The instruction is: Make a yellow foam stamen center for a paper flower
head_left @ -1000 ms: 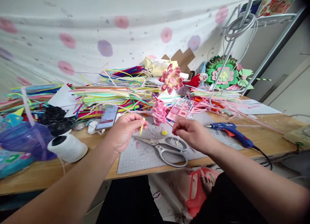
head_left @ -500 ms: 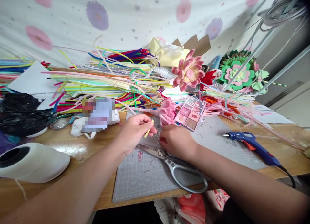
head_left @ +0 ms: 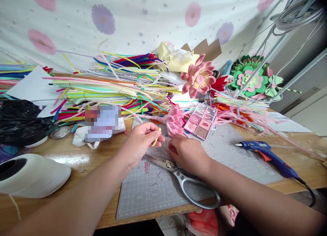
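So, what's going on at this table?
A person is at a craft table. The left hand pinches a small yellow strip. The right hand is down by some thin wires; whether it grips one is hard to tell. Scissors lie on the grey mat, and a pink flower lies just beyond the hands.

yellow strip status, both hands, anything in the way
Left hand pinching yellow strip. Right hand close by, curled, any hold hidden. Scissors on gray mat, partly covered by right hand, possibly in the way.
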### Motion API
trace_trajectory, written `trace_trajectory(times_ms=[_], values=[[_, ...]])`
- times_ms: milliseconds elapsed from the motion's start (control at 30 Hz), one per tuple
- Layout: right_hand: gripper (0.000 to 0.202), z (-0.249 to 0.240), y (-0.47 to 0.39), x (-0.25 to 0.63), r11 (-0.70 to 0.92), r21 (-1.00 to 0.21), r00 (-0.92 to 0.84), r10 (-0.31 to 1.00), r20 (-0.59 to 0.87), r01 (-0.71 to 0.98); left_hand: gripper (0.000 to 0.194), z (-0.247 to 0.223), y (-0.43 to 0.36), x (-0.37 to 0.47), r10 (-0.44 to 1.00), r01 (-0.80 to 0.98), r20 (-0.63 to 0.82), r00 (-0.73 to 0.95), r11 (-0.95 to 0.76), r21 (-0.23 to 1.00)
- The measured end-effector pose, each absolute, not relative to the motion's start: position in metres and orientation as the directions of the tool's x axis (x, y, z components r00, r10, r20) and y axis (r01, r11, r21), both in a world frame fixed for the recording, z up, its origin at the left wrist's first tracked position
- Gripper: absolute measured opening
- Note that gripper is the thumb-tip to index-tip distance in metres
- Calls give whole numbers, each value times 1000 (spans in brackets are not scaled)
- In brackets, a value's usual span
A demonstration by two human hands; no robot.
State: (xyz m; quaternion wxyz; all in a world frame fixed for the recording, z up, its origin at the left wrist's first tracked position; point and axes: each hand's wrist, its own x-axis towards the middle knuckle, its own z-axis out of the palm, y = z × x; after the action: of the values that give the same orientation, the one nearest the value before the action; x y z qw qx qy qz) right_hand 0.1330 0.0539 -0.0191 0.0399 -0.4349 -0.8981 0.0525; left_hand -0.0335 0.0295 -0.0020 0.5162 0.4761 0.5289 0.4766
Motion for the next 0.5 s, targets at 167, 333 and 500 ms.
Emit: trace_trajectory(times_ms=[167,333,500], values=[[20,-26,51,124,605,-64,-605,796,17,794,11,-3,30,-32,994,-8,-108,6,108,994],[19,-17,52,129,590,-66,-589,808,30,805,11,-3,29,-32,986,-73,-169,-3,168,983],[11,0,51,138,510,-346,-519,851,75,787,11,-3,26,-33,976,-99,-212,45,215,972]])
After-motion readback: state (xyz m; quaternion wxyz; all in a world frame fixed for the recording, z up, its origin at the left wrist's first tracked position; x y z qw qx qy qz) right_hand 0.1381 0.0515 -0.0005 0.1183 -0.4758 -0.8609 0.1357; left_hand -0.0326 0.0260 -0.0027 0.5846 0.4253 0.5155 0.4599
